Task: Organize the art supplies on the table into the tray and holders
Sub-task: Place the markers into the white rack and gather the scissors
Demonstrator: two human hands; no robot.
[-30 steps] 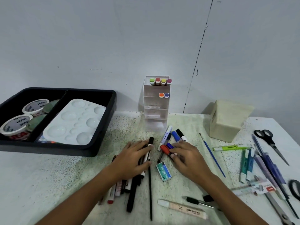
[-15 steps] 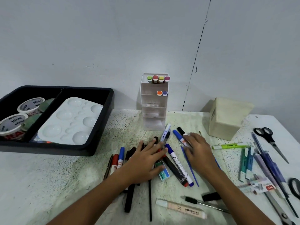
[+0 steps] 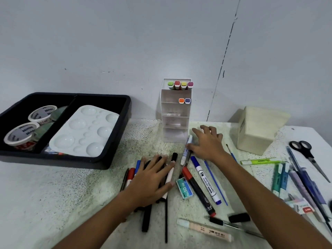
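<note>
My left hand (image 3: 152, 180) lies flat with straight fingers on a pile of black, red and blue pens (image 3: 146, 218) in the middle of the table. Farther back, my right hand (image 3: 206, 142) rests with spread fingers at the foot of the clear tiered holder (image 3: 176, 114); its thumb touches a white and blue marker (image 3: 186, 153). Coloured markers (image 3: 180, 85) stand in the holder's top tiers. The black tray (image 3: 125, 108) at the left holds a white palette (image 3: 84, 132) and tape rolls (image 3: 20, 133).
Between my arms lie a whiteboard marker (image 3: 206, 180), a red-capped black marker (image 3: 197, 191), a staples box (image 3: 184, 187) and a thin blue brush (image 3: 215, 182). A cream box (image 3: 255, 128) stands back right. Scissors (image 3: 305, 151), a green highlighter (image 3: 258, 161) and several pens (image 3: 301, 177) lie at the right.
My right hand has slid away from me, off the markers, up to the foot of the clear holder. My left hand shifted slightly over the pen pile. The markers now lie spread apart.
</note>
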